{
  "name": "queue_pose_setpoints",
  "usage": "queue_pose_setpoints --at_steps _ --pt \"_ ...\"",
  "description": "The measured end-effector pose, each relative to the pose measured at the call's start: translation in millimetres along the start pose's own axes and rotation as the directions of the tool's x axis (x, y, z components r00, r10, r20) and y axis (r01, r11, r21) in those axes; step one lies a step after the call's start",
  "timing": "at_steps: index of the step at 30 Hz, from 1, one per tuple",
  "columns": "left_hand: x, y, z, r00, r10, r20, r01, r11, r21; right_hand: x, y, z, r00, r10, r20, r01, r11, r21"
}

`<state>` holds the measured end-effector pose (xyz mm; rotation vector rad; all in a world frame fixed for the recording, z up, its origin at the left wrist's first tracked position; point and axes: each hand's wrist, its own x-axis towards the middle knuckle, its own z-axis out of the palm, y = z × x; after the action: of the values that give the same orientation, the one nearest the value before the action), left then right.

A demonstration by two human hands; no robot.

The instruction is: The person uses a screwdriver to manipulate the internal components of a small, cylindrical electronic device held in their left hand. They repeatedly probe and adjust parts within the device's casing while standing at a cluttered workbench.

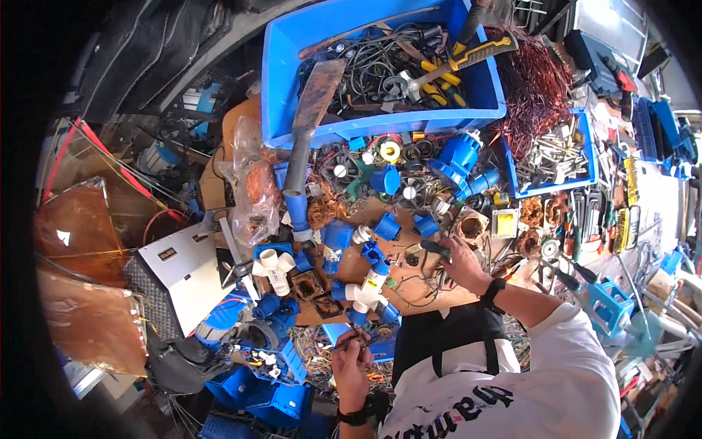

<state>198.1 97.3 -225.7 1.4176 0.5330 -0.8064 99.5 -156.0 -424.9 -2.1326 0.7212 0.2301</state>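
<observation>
My right hand (pixel 463 265) reaches over the wooden worktop with its fingers closed round a dark-handled tool (pixel 436 249). The tool's kind is unclear. Thin loose wires (pixel 414 287) lie on the board beside that hand. Nearer to me, my left hand (pixel 351 363) is raised by a blue tray (pixel 383 348) and pinches something small and dark that I cannot make out. A joined set of white and blue pipe fittings (pixel 368 290) sits between the two hands. Left of it stands a white pipe fitting (pixel 276 271).
A large blue crate (pixel 278 73) of cables and tools stands at the far side, with a rusty cleaver (pixel 313 102) across its rim. A blue tray (pixel 593 159) of metal parts is at the right, beside reddish wire (pixel 534 88). Blue bins (pixel 274 402) stand at the lower left.
</observation>
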Motion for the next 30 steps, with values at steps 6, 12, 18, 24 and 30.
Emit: queue_pose_setpoints --at_steps 6,12,18,24,30 --pt "-24.6 18.5 36.4 0.937 0.065 0.344 0.043 0.954 -0.297 -31.5 -64.1 -69.6 0.991 -0.06 0.121 -0.013 0.852 0.524" --pt "-78.3 49.5 118.1 0.822 0.327 0.466 -0.173 0.924 -0.342 -111.2 -165.1 -183.4 0.955 -0.288 0.071 0.164 0.711 0.684" --pt "-146.5 39.9 181.6 0.631 0.589 0.504 -0.367 0.8 -0.475 -176.1 -186.7 -248.1 0.843 -0.49 -0.22 0.521 0.647 0.556" --pt "-204.1 16.9 230.4 0.607 0.621 0.495 -0.361 0.771 -0.525 -221.5 -169.0 -289.6 0.901 -0.402 -0.163 0.383 0.56 0.734" --pt "-240.3 3.8 248.9 0.571 0.674 0.468 -0.569 0.736 -0.366 -257.0 -132.1 -320.7 0.899 -0.395 -0.19 0.382 0.494 0.781"
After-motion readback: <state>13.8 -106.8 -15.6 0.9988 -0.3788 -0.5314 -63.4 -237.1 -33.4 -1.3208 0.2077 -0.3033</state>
